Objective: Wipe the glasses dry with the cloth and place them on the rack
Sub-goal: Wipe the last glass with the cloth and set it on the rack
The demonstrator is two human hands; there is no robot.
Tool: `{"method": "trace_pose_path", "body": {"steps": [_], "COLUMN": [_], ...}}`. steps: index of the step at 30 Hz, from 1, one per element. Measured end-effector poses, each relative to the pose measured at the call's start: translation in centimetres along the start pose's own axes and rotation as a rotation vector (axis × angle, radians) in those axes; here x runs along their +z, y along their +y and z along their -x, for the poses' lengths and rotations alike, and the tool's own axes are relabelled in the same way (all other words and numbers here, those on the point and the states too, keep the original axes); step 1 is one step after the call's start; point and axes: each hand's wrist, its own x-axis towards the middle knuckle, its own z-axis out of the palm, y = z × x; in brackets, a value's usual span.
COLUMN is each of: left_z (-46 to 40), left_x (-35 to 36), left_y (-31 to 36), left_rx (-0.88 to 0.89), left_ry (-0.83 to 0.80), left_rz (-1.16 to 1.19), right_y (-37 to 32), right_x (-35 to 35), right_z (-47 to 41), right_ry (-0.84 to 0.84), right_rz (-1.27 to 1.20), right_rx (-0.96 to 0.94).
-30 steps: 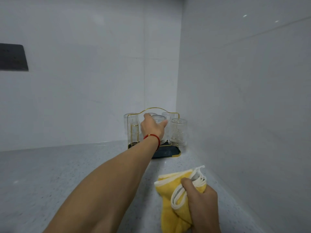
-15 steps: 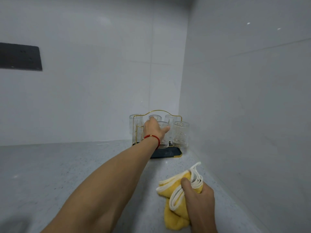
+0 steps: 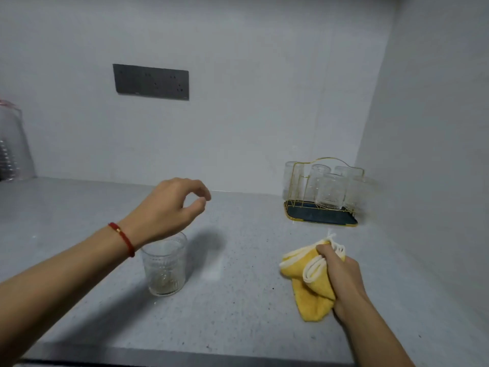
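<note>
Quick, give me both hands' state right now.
Left hand: open, fingers loosely curled, holding nothing, above the glass.
Right hand: gripping the yellow cloth.

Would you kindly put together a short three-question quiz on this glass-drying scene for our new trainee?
1. True or false: the left hand grips the lone glass on the counter.
2. What does the right hand hold? A) a sponge B) the yellow cloth C) a glass
3. Fill in: the gold wire rack stands in the far ____ corner.

Key: 1 false, it hovers above, holding nothing. 2 B. 3 right.
</note>
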Motion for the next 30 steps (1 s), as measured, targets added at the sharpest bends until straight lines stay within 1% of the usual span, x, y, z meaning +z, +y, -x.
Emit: {"method": "trace_pose_path", "body": {"steps": [2,3,4,6,7,9,10,13,14,16,20,23,27,30], "left_z": [4.0,5.8,7.4,9.8,10.5,11.5,11.8,11.4,11.0,9.3,5.3,2.3,-0.7,-2.5], "left_x": [0.3,1.0,1.7,3.2,3.9,5.2,5.9,7.2,7.3,7.9,9.5,11.8,15.6,18.1], "left_y": [-2.4,-3.3,-3.8,-4.6,-4.8,-4.6,-4.6,-4.4,-4.0,-2.0,3.3,7.7,11.1,12.8], "left_rx": [-0.141,-0.205,-0.274,-0.427,-0.478,-0.523,-0.548,-0.618,-0.616,-0.559,-0.344,-0.229,-0.139,-0.121], "left_ry": [0.157,0.19,0.195,0.151,0.099,-0.015,-0.021,0.088,0.103,0.063,-0.046,-0.121,-0.178,-0.258], "left_rz": [0.085,0.133,0.201,0.407,0.48,0.515,0.513,0.524,0.528,0.585,0.708,0.809,0.907,1.069], "right_y": [-0.2,-0.4,-0.7,-0.6,-0.6,-0.6,-0.6,-0.9,-1.0,-1.2,-1.3,-1.9,-3.8,-5.2], "right_x": [2.5,3.4,4.2,5.1,5.3,5.3,5.0,4.2,4.0,3.2,2.0,1.0,-0.6,-1.5], "right_z": [1.9,2.6,3.5,4.6,4.9,5.1,5.0,4.9,5.0,5.0,4.4,3.7,1.5,-1.0], "right_ry": [-0.122,-0.185,-0.24,-0.274,-0.275,-0.278,-0.282,-0.294,-0.299,-0.284,-0.297,-0.318,-0.282,-0.243], "right_rz": [-0.16,-0.256,-0.355,-0.523,-0.6,-0.742,-0.778,-0.822,-0.811,-0.783,-0.712,-0.7,-0.7,-0.633], "right_rx": [0.165,0.24,0.292,0.35,0.355,0.349,0.342,0.318,0.303,0.262,0.202,0.155,0.08,0.044]}}
